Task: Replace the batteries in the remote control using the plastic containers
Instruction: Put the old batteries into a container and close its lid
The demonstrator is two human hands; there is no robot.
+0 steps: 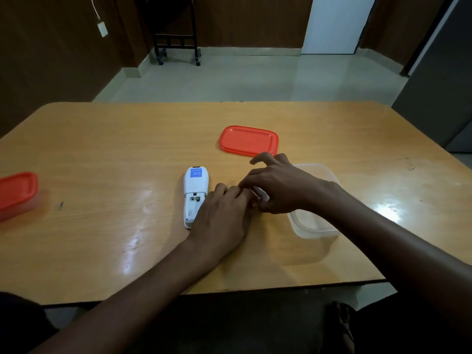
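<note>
The white remote control (pixel 194 194) is lying face down on the wooden table (pixel 102 154), its blue label toward the far end and its battery compartment lying open and uncovered near the person. The left hand (pixel 221 218) is resting palm down just to the right of the remote, its wrist side covering the remote's near right corner; its fingers are stretching forward, loosely extended, toward the right hand (pixel 277 186). The right hand is arching over those fingertips, thumb and first fingers pinching a small white piece (pixel 260 193) that is showing between the two hands; what the piece is cannot be told. The other right fingers are lifting free and curling above the table. Under the right forearm, the clear plastic container (pixel 313 226) is sitting open, just beside the hands. Its orange lid (pixel 248 141) is lying flat beyond the hands. Well apart, at the table's left edge, a second container with an orange lid (pixel 16 191) is sitting closed.
</note>
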